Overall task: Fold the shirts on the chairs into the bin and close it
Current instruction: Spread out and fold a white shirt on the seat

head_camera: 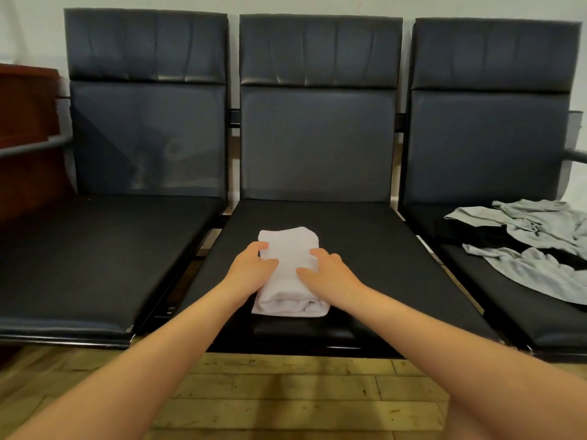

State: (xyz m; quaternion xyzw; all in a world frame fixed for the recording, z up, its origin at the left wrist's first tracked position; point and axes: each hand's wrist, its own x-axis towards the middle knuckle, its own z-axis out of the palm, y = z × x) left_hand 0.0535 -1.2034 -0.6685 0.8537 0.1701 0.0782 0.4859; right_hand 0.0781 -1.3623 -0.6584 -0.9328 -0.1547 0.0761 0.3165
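Fingers curl over both long sides of the white shirt (290, 271) — left hand (251, 269) grips the left edge, right hand (327, 274) the right, thumbs on top. The shirt is a folded bundle lying on the middle seat (381, 265), nearer the front lip than the backrest. Its long axis runs front to back, i.e. away from the person; the layered fold end faces the camera. Both hands are about equally near, one per side, so a two-hand lift looks like the next move.

Room: left seat (95, 265) is bare and offers set-down space. Right seat (476, 296) carries unfolded clothes — a grey shirt (533, 274) over a black one (486, 236), well apart from the bundle. Front lip of the seat is just below the bundle, wood floor (286, 392) under it.

No bin in view, so can't say which way to carry. Risk, IMO: loose layers at the near end may slip open if the grip is only at mid-length.
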